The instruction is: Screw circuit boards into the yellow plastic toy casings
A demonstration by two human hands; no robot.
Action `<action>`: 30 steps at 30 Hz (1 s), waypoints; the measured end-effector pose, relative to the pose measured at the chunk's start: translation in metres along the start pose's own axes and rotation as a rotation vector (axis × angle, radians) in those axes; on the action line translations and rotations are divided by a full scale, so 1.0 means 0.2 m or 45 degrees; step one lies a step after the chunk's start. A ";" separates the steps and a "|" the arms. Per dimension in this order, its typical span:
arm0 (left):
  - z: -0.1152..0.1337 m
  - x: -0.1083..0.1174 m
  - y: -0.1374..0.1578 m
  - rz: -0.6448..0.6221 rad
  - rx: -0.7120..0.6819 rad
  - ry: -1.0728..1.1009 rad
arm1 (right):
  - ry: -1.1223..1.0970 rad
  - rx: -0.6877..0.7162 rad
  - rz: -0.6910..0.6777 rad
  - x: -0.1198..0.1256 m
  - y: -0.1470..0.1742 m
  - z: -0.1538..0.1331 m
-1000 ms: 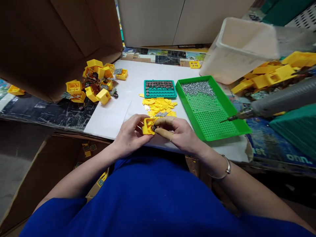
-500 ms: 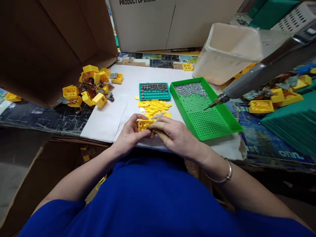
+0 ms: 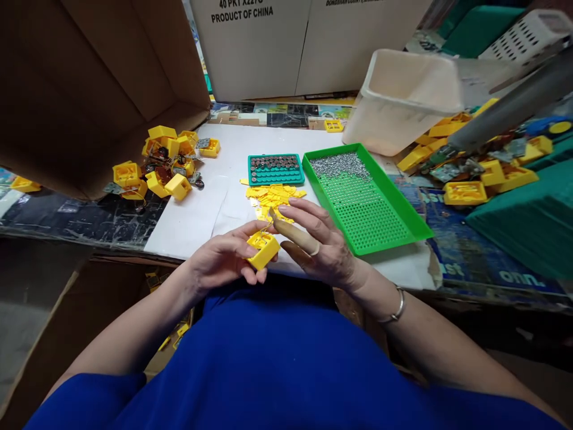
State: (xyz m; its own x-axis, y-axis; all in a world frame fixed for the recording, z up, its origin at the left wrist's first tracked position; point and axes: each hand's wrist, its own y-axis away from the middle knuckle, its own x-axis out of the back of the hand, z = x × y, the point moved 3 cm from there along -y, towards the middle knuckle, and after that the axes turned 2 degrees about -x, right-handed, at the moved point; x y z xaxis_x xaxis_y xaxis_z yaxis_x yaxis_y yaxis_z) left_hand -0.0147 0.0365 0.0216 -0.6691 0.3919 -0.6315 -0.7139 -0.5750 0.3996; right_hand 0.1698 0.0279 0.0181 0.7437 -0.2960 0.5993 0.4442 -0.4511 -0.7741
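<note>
My left hand [image 3: 226, 257] grips a small yellow plastic housing [image 3: 263, 251], its open side tilted up, between thumb and fingers. Thin wires run from the housing up to a small grey board [image 3: 272, 216] standing above it. To the right, my right hand [image 3: 316, 242] is open, with its fingers stretched and apart. Tan finger cots cover its index finger and thumb. The index fingertip is close to the grey board; whether they touch I cannot tell. Beyond the hands lies a heap of flat yellow plastic pieces [image 3: 275, 194].
A teal tray [image 3: 277, 176] carries round button cells. The green perforated tray [image 3: 380, 215] holds many small screws. A grey power screwdriver [image 3: 510, 113] hangs at right, above yellow housings [image 3: 465, 192]. More housings [image 3: 176, 185] are piled left beside a cardboard box [image 3: 102, 77]. A white bin [image 3: 403, 101] stands behind.
The yellow housing has been turned in my left hand and shows its outer side. My right hand has spread its fingers and drawn back from it. The screwdriver has swung away to the upper right.
</note>
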 end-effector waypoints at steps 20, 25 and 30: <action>-0.03 -0.01 -0.10 0.410 -0.516 -0.183 | -0.019 0.000 0.060 0.05 0.01 -0.11; -0.02 -0.02 -0.09 0.270 -0.448 -0.085 | 0.017 0.070 0.047 0.05 0.02 -0.11; -0.04 -0.02 -0.08 0.225 -0.454 -0.182 | 0.077 0.109 0.068 0.05 0.02 -0.11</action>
State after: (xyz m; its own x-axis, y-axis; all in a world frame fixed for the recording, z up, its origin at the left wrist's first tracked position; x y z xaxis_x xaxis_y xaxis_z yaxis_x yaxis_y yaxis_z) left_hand 0.0010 0.0386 0.0131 -0.8145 0.3465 -0.4653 -0.4864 -0.8450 0.2222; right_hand 0.1682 0.0043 0.0256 0.7374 -0.3689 0.5658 0.4478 -0.3602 -0.8184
